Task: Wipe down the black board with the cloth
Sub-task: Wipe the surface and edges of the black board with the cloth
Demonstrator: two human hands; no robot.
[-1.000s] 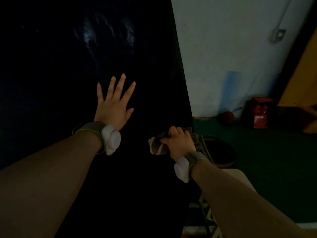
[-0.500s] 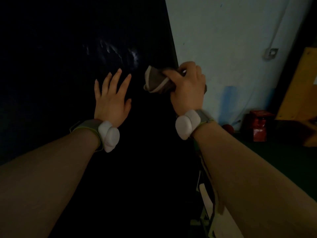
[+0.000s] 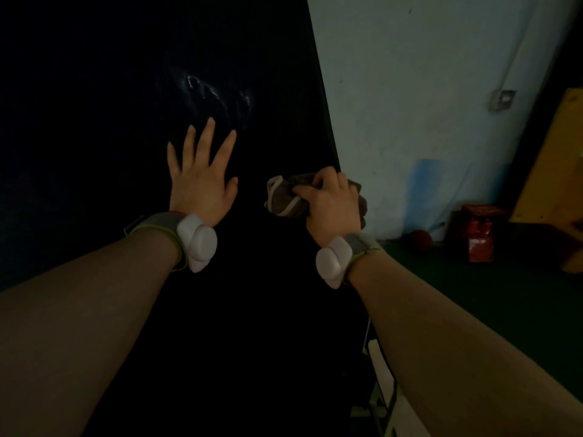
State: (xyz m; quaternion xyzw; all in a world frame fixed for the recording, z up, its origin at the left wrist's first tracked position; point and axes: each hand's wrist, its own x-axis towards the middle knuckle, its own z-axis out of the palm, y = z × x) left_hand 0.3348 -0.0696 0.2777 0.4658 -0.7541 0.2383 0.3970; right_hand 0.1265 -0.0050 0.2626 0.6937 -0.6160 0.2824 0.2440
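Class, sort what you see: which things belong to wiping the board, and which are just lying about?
Part of the job: black board; cloth, gripped by the right hand; left hand, flat on the board.
Just lying about: red box; red ball; yellow panel.

Black board [image 3: 126,121]: smooth, glossy, carrying pale smears [image 3: 217,93]. Cloth [image 3: 284,200]: soft grey-brown fabric, matt. Wall [image 3: 410,89]: painted, matt, scuffed.

— What did the floor hold?
— The green floor [image 3: 473,298] carried a red box [image 3: 479,238] near the wall [image 3: 410,89], with a red ball [image 3: 421,241] just left of it.
— Anything else?
— Yellow wooden furniture [image 3: 555,171] stood to the right of the box.
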